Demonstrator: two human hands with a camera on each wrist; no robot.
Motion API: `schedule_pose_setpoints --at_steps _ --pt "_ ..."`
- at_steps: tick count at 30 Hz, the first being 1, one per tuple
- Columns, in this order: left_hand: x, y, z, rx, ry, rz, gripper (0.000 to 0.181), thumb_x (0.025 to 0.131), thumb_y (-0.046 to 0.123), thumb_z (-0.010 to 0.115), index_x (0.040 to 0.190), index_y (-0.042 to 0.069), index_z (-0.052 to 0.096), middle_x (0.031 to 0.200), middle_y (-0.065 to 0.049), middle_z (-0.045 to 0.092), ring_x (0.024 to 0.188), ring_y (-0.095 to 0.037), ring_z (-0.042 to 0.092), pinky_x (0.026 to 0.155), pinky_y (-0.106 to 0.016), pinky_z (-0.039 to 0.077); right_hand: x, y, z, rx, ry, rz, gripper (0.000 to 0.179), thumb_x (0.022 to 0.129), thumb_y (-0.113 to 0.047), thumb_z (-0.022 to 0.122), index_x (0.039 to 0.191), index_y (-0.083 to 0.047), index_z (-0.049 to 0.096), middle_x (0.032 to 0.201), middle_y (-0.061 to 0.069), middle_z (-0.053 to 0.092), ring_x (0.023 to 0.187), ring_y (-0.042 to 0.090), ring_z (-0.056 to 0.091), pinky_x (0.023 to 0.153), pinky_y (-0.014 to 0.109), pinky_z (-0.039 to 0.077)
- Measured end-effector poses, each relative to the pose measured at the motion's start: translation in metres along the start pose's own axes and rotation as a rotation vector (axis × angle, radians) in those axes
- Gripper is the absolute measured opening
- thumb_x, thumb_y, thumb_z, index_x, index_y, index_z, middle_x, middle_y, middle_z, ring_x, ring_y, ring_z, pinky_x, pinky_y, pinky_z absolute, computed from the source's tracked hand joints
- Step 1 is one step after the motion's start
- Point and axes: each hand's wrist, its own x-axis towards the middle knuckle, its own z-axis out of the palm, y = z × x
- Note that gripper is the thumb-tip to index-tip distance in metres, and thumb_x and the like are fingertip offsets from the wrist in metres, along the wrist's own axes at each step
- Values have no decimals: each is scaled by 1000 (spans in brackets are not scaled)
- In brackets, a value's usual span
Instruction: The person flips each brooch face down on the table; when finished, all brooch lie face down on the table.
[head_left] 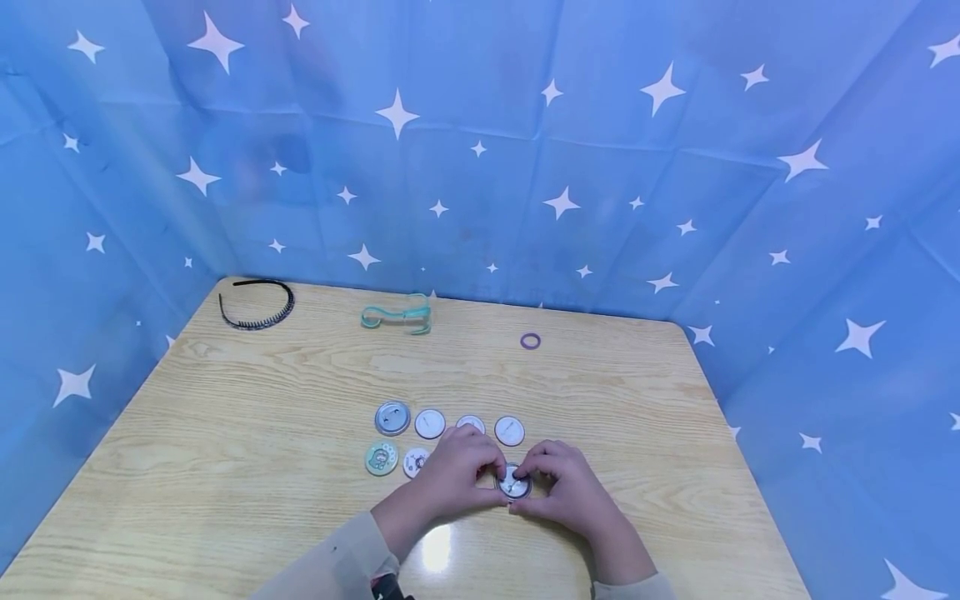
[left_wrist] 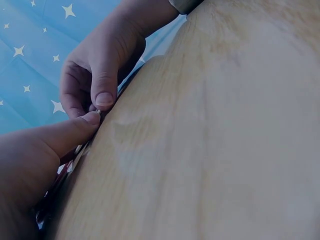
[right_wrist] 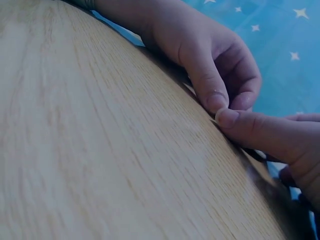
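A round pin badge (head_left: pixel 514 485) lies back side up near the front of the table, its silvery back and pin showing between both hands. From the left, my left hand (head_left: pixel 463 472) grips its edge with thumb and curled fingers. My right hand (head_left: pixel 561 489) holds the opposite side the same way, index fingertip over the back. In the left wrist view the thumbs of the left hand (left_wrist: pixel 27 162) and right hand (left_wrist: pixel 102 65) nearly meet low over the wood; the badge itself is mostly hidden there. Just beyond the hands lies another face-down badge (head_left: pixel 510 431).
More badges lie left of the hands: a large silver-backed one (head_left: pixel 392 418), a white-backed one (head_left: pixel 430 423), a partly covered one (head_left: pixel 471 422), a green one (head_left: pixel 381 457) and a white printed one (head_left: pixel 415 461). Farther back are a black headband (head_left: pixel 281 312), teal band (head_left: pixel 397 315) and purple ring (head_left: pixel 530 341).
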Motion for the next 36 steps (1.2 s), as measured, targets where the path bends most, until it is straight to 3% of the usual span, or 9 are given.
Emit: schedule_pose_setpoints --at_steps 14,21,26,28,31,36 --pt "1 3 -1 0 36 42 27 78 45 92 91 31 73 92 26 64 99 -4 52 94 -35 41 0 1 1 13 27 -46 38 66 -23 104 95 -18 81 99 -8 70 85 14 60 71 26 48" --pt "1 3 -1 1 70 67 19 83 33 89 93 27 74 92 21 65 98 -4 52 91 -32 41 2 3 2 88 73 -68 42 70 -21 102 106 -15 80 104 -1 68 80 18 59 68 28 50" --pt "0 2 -6 23 112 96 16 86 28 86 95 26 72 90 16 64 97 -6 53 89 -32 42 4 6 7 -37 162 -103 38 76 -23 97 108 -13 80 105 -2 67 82 16 59 71 26 50" --pt "-1 2 -9 34 115 83 16 87 28 85 97 26 73 91 16 63 97 -6 53 90 -32 43 6 7 10 -110 206 -115 34 77 -24 95 107 -13 80 104 -3 67 87 16 61 77 29 50" --pt "-5 -2 -16 59 100 15 17 88 32 83 101 27 74 96 17 62 98 -7 53 93 -34 43 11 7 17 -204 258 -144 29 79 -27 92 103 -14 81 102 -2 68 94 19 62 84 39 49" --pt "-15 -11 -32 85 32 -113 29 92 52 76 109 29 73 105 16 61 107 -9 52 102 -41 41 22 -2 34 -274 274 -195 26 81 -36 89 97 -18 80 101 -3 70 94 18 60 81 47 45"
